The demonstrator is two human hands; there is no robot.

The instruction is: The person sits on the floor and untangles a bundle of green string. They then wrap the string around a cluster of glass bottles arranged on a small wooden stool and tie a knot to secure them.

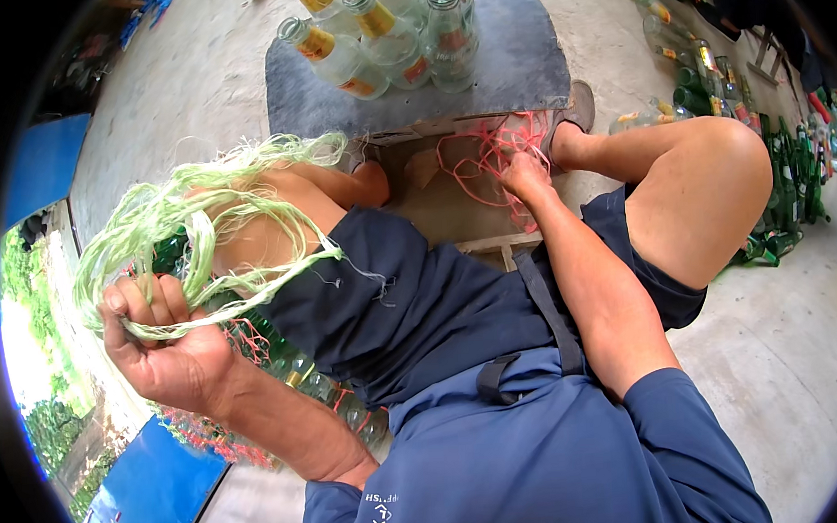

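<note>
My left hand (182, 359) is raised at the left, its fingers curled around a looped bundle of pale green plastic twine (195, 202) that hangs partly over my left leg. Lower and farther forward, my right hand (529, 177) grips a loose tangle of pink plastic string (487, 155) between my legs, beside my right foot; its fingertips are partly hidden in the strands. In front of me, several clear glass bottles (393, 50) with yellow neck labels stand close together on a dark, worn board (521, 50).
Many green and clear bottles (787, 178) lie and stand on the concrete floor (784, 327) at the right. More bottles (315, 384), some with pink string, are beside my left leg. Blue panels (160, 481) edge the left. At the upper right, another person's dark-clothed leg (760, 5) shows.
</note>
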